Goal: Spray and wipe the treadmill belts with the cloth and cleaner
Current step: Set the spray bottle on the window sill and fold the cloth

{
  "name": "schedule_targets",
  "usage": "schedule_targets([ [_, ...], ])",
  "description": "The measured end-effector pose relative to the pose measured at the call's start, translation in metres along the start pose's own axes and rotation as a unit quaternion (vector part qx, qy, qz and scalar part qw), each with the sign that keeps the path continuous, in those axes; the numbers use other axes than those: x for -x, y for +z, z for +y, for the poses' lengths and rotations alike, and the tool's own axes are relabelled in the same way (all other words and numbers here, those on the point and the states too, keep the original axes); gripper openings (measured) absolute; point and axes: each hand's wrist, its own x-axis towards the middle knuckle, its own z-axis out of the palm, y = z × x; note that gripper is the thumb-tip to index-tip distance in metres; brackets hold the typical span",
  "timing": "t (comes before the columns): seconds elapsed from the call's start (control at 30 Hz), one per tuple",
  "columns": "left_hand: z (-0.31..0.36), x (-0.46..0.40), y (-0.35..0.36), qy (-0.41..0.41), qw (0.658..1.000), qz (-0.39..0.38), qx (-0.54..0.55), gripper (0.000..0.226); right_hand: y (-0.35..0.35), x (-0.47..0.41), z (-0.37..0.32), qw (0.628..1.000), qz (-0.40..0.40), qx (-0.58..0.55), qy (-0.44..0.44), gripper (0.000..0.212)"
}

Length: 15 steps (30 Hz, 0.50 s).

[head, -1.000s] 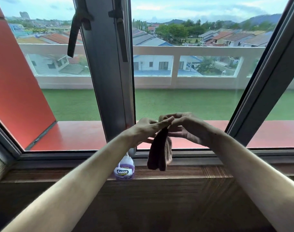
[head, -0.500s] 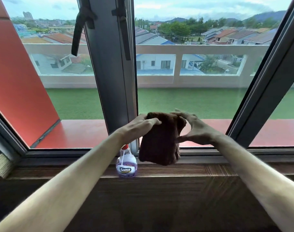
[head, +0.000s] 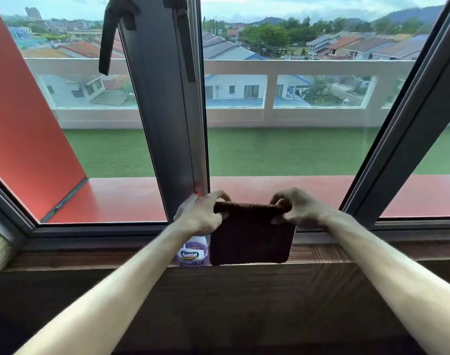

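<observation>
Cloth (head: 250,235): dark brown, nubby pile, folded to a squat rectangle with rounded lower corners, hanging flat between the two hands in front of the window. Top edge is a thick fold, pulled straight.

Left hand (head: 202,216) pinches the cloth's top left corner, thumb in front, fingers curled over the fold. Right hand (head: 299,211) grips the top right corner the same way, fingers wrapped over the edge.

Spray bottle (head: 192,253) stands on the wooden sill (head: 346,253) just below and behind the left hand, touching the cloth's left edge in view. Purple liquid, label reads "Ganso"; the trigger head is mostly hidden by the left hand, and only a white and red tip shows above the knuckles.

Beyond the hands: grey window frame (head: 167,124), glass, red ledge outside.
</observation>
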Motion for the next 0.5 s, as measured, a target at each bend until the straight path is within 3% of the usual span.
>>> schedule_targets([
  [0.13, -0.012, 0.001, 0.033, -0.031, 0.997, -0.062, 0.021, 0.036, 0.025, -0.033, 0.029, 0.999, -0.026, 0.036, 0.012, 0.034],
  [0.27, -0.018, -0.012, 0.062, -0.070, 0.994, -0.057, -0.061, 0.026, 0.059, -0.068, 0.054, 0.995, -0.044, 0.087, 0.020, 0.038],
  [0.4, -0.016, -0.030, 0.087, -0.064, 0.975, -0.030, -0.212, 0.030, 0.090, -0.099, 0.068, 0.991, 0.012, 0.131, 0.029, 0.047],
  [0.5, -0.015, -0.046, 0.091, -0.044, 0.939, -0.005, -0.341, 0.032, 0.103, -0.114, 0.074, 0.976, 0.085, 0.201, 0.007, 0.034],
])
